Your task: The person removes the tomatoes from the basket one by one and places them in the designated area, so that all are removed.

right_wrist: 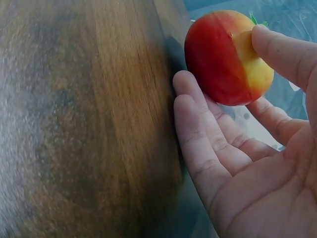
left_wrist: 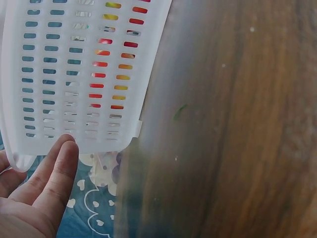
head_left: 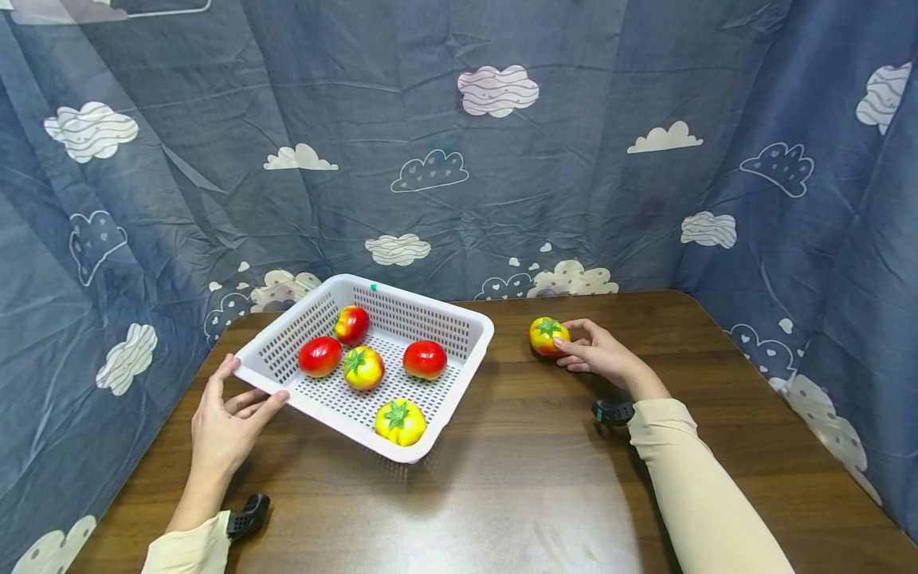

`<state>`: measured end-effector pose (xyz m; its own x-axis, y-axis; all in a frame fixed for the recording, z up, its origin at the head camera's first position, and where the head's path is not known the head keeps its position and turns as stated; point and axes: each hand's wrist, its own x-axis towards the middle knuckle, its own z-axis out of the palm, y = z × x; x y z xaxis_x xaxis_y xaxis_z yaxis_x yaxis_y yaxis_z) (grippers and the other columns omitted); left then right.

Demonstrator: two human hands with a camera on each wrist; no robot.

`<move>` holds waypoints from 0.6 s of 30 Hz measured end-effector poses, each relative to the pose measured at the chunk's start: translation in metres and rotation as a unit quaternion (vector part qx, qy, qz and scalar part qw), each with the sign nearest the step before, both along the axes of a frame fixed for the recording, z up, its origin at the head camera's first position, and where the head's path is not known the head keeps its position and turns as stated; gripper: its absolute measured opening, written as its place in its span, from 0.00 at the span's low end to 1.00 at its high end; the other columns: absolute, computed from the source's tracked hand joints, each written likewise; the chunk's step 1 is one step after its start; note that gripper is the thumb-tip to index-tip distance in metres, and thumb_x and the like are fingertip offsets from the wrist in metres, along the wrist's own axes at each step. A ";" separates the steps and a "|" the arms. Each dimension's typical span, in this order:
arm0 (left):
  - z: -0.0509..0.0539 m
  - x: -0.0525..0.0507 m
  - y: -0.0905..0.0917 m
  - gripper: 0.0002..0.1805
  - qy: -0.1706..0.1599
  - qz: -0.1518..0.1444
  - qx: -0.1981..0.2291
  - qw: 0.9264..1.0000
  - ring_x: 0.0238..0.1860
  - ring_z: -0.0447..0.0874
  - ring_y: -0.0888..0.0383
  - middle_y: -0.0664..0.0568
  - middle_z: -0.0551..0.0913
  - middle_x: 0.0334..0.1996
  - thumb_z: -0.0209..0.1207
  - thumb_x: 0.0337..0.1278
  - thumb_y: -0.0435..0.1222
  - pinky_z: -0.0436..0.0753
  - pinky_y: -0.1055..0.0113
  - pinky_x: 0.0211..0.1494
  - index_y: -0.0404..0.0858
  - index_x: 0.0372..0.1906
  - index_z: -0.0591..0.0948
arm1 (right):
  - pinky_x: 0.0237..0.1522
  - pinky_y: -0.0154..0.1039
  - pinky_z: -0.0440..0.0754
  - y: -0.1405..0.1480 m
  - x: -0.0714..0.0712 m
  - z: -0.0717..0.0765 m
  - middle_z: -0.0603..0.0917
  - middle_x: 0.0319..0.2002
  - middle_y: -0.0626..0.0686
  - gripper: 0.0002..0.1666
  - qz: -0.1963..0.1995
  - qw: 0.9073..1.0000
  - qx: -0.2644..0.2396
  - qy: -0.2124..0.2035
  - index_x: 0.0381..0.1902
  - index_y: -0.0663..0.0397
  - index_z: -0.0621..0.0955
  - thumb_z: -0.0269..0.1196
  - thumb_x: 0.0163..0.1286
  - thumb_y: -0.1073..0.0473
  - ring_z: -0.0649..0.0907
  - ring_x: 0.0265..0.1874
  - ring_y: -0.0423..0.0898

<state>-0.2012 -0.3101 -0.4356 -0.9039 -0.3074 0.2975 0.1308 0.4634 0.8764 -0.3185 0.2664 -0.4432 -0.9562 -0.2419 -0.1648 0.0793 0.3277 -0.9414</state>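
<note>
Since the yellow-red tomato (head_left: 545, 328) is outside the basket (head_left: 476, 339), I'd call it five in, one out. Right hand (head_left: 598, 351) is clamped on that one: thumb on one side, fingers around the other. It's near the table's far edge, well right of the basket; can't tell if it's off the wood.

Done, as far as I can judge: red tomato (head_left: 319, 356) and red-and-yellow tomato (head_left: 352, 325) on the left, leaf-topped tomato (head_left: 364, 369) mid-floor, second red tomato (head_left: 425, 360) on the right, yellow tomato (head_left: 400, 422) in the near corner. Left: just the held one, no other loose fruit visible.

Left hand (head_left: 228, 422) has the basket's left corner, thumb and fingers on the rim, other fingers against the outer wall. Basket looks tilted, shadow under the near corner.

Around it: brown wooden table (head_left: 516, 494), blue cloud-print curtain (head_left: 344, 80) behind.
</note>
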 end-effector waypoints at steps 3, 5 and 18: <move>0.000 0.000 0.001 0.54 0.003 0.002 0.000 1.000 0.42 0.83 0.86 0.52 0.59 0.86 0.79 0.56 0.33 0.82 0.90 0.43 0.39 0.84 0.62 | 0.49 0.34 0.91 0.000 0.000 0.000 0.78 0.62 0.75 0.42 -0.001 1.000 0.005 0.003 0.80 0.67 0.55 0.60 0.84 0.50 0.91 0.49 0.48; 0.001 0.000 0.001 0.54 0.002 0.003 -0.002 1.000 0.42 0.82 0.87 0.52 0.59 0.86 0.79 0.56 0.34 0.82 0.90 0.43 0.39 0.84 0.62 | 0.49 0.34 0.91 0.000 -0.001 0.000 0.78 0.62 0.75 0.41 -0.004 1.000 0.012 0.003 0.79 0.66 0.55 0.60 0.84 0.50 0.91 0.48 0.48; 0.002 0.000 0.002 0.53 0.002 0.002 -0.004 1.000 0.42 0.82 0.87 0.51 0.58 0.87 0.79 0.57 0.33 0.82 0.90 0.43 0.39 0.84 0.62 | 0.46 0.32 0.90 0.001 0.002 -0.002 0.81 0.57 0.69 0.42 -0.024 0.998 0.052 0.006 0.77 0.68 0.58 0.60 0.84 0.45 0.87 0.43 0.42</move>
<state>-0.2013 -0.3084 -0.4338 -0.9014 -0.3077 0.3045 0.1334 0.4717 0.8716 -0.3166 0.2672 -0.4456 -0.9683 -0.1781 -0.1752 0.0864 0.4193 -0.9037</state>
